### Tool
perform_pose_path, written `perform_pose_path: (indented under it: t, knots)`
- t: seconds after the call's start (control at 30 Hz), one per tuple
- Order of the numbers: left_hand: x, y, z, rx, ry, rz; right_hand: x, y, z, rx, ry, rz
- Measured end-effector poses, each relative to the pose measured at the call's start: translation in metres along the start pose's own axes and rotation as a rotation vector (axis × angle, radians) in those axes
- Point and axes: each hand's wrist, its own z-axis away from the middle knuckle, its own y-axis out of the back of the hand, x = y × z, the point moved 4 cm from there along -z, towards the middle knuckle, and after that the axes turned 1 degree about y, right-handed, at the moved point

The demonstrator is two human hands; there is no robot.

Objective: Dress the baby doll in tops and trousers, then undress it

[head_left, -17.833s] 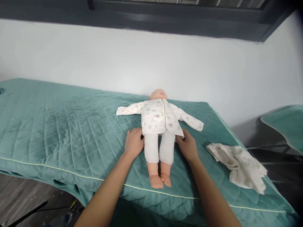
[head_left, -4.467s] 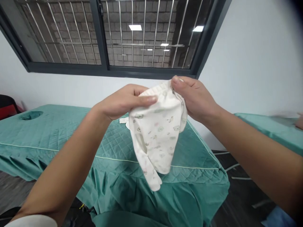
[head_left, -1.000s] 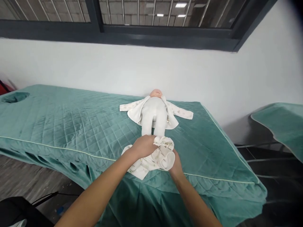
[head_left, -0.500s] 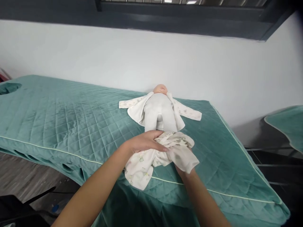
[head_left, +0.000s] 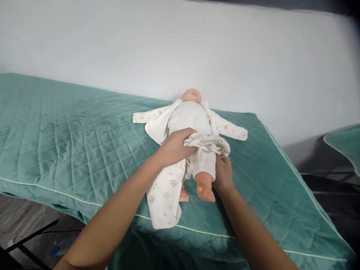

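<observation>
A baby doll lies on its back, head toward the wall, in an open patterned jacket whose sleeves spread to both sides. Printed baby pants are bunched around one leg, and the bare foot pokes out of that cuff. The other pant leg hangs flat toward the bed's front edge, partly covering the second foot. My left hand is closed on the gathered waistband at the left. On the right, my right hand grips the pants beside the covered leg, its fingers partly hidden by cloth.
The doll rests on a green quilted bed cover with pale piping along its edge. Behind it rises a white wall. Another green-covered surface is at the right, and a dark metal frame stands at the lower left.
Both hands have moved up the doll's legs with the pants. One foot now shows out of a cuff, and the gathered cloth sits higher. The view has tilted down.
</observation>
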Motion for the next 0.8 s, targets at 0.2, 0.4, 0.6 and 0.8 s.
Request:
perform_pose_path:
  t: [0.2, 0.4, 0.6, 0.8]
  knots:
    - [-0.042, 0.009, 0.011, -0.130, 0.240, 0.574, -0.006, 0.012, 0.010, 0.039, 0.200, 0.097]
    - [-0.055, 0.009, 0.017, -0.136, 0.276, 0.846, -0.071, -0.016, -0.002, -0.529, 0.319, 0.387]
    - [-0.056, 0.012, 0.019, -0.093, 0.285, 0.829, -0.087, -0.058, -0.037, -0.894, -0.039, 0.413]
    - [-0.053, 0.013, 0.019, -0.262, 0.318, 0.756, -0.046, -0.050, -0.053, -0.557, -0.208, -0.153]
